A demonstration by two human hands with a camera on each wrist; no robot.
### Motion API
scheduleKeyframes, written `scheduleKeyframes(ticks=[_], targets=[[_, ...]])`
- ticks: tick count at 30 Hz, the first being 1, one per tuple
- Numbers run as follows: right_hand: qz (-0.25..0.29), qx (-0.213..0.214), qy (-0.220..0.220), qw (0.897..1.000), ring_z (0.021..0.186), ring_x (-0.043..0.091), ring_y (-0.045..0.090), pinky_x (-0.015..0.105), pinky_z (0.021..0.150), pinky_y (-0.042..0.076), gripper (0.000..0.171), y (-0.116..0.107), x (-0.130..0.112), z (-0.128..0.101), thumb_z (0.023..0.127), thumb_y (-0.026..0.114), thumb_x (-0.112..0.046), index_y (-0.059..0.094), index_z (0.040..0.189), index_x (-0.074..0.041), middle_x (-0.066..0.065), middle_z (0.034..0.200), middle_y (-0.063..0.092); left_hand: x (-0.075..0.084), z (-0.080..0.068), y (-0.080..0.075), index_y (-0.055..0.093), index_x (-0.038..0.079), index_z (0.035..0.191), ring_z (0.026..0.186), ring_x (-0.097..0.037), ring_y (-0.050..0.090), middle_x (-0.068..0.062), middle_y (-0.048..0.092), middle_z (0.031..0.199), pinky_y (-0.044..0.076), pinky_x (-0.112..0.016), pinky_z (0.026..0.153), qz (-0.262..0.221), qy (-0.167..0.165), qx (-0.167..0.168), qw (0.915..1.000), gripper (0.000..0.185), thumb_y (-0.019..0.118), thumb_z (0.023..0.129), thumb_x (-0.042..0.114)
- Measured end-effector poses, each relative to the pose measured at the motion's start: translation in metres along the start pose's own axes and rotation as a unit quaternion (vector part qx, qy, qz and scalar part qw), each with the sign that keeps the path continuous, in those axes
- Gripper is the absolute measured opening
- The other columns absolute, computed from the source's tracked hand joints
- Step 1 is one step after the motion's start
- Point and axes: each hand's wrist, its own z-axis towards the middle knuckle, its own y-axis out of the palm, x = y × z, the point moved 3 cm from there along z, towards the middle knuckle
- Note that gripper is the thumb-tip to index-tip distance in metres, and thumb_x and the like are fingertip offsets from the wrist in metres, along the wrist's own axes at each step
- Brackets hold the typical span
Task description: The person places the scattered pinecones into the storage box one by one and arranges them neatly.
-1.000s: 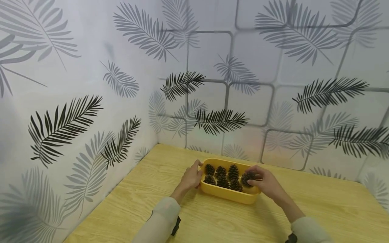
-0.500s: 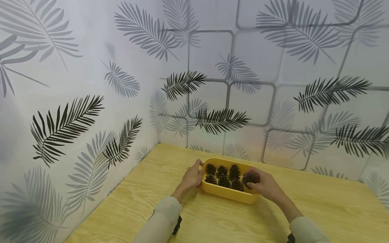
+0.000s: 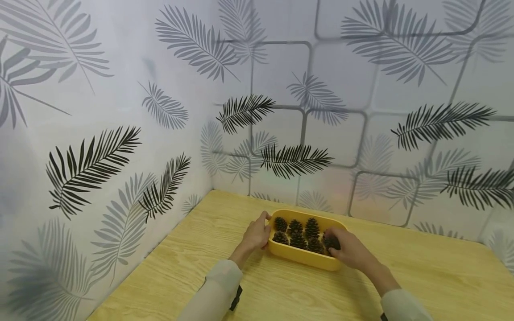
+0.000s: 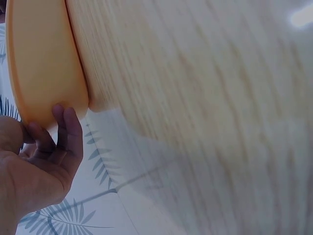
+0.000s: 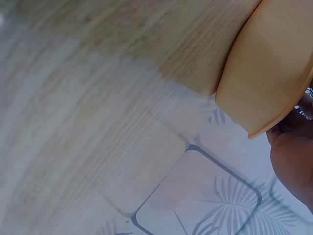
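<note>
A yellow oblong plastic box (image 3: 299, 256) sits on the table with several brown pine cones (image 3: 312, 228) standing inside it in two rows. At its left end my left hand (image 3: 256, 232) grips the box; in the left wrist view, fingertips (image 4: 71, 120) lie against the outer wall and the thumb is up by the rim. My right hand (image 3: 353, 249) reaches over the right end and holds a pine cone (image 3: 331, 242) down inside the box, partly hidden by the fingers. The right wrist view shows only part of that hand, beyond the box's rim.
The light wood-grain table (image 3: 192, 267) runs back to a leaf-patterned wall (image 3: 313, 133). A second patterned wall (image 3: 100, 169) borders the table's left side. The box stands near the back edge.
My right hand has lowered the pine cone deeper into the right end of the box and turned slightly. The left hand keeps its place on the box.
</note>
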Motion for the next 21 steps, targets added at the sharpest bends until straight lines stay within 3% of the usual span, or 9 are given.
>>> scheduleKeyframes(ticks=[8,21], targets=[[0.01,-0.044,-0.003,0.999,0.104,0.041,0.067,0.055,0.087,0.056,0.025,-0.0029,-0.0028,0.0042,0.09,0.076,0.0,0.064,0.112,-0.001,0.013,0.11,0.069,-0.0013,0.0015,0.0003,0.051,0.006,0.136,0.042,-0.019,0.057,-0.006,0.059,0.058,0.042,-0.024,0.04,0.008,0.004,0.005,0.9999,0.026,0.046,0.111,0.008],[0.008,-0.06,-0.001,0.998,0.098,0.037,0.068,0.051,0.082,0.057,0.025,-0.003,-0.0024,0.0078,0.086,0.082,-0.003,0.068,0.107,-0.003,0.011,0.106,0.071,0.0012,-0.002,-0.0022,0.05,0.003,0.138,0.044,-0.024,0.061,-0.009,0.061,0.061,0.041,-0.023,0.039,0.002,0.01,-0.001,0.9999,0.027,0.046,0.111,0.007]])
